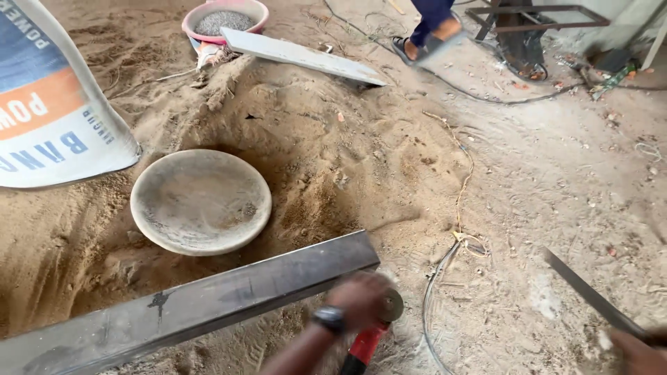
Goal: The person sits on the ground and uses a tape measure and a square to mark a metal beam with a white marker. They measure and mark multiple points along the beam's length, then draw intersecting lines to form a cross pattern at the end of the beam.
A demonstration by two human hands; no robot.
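1. Sandy ground; sand heap (292, 139) with a round pan (201, 201) resting on it.
2. My left hand (358, 298) grips a red-handled grinder (372, 333), disc at the end of the steel beam (187, 305).
3. My right hand (639, 351), closed, holds a flat metal strip (590, 295) at the frame's lower right.

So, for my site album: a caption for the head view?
Left hand on grinder at steel beam beside sand-pile pan.

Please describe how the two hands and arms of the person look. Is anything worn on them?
The left hand is bare, without a glove, and motion-blurred. A dark wristwatch with a dark strap sits on its wrist, and the forearm below shows no sleeve. Of the right hand, only a small part enters at the lower right corner; it also looks bare, and its wrist and arm are out of view.
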